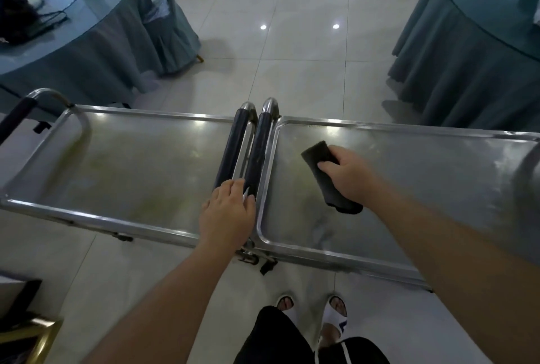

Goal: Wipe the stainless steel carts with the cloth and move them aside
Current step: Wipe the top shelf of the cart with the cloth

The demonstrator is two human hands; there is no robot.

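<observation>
- While the right hand [347, 172] presses a folded dark cloth [327, 176] flat on the right cart [409, 188], fingers curled over the cloth's upper edge, the cloth lies near that tray's left end.
- The left hand [229, 211] grips the near end of the two black-sleeved handles [248, 150], where the right cart meets the left cart [125, 165] end to end.
- Both steel tray tops look dull and streaked, the left one with a greenish-yellow cast, each catching ceiling-light glare.
- The carts stand on a glossy pale tiled floor [292, 57], the person's white slippers [336, 309] just behind them.
- Round tables [87, 51] draped in grey-blue skirting flank the aisle on both sides; the left one has a glass top with a dark bundle [17, 16] on it.
- No brand or lettering is legible anywhere.
</observation>
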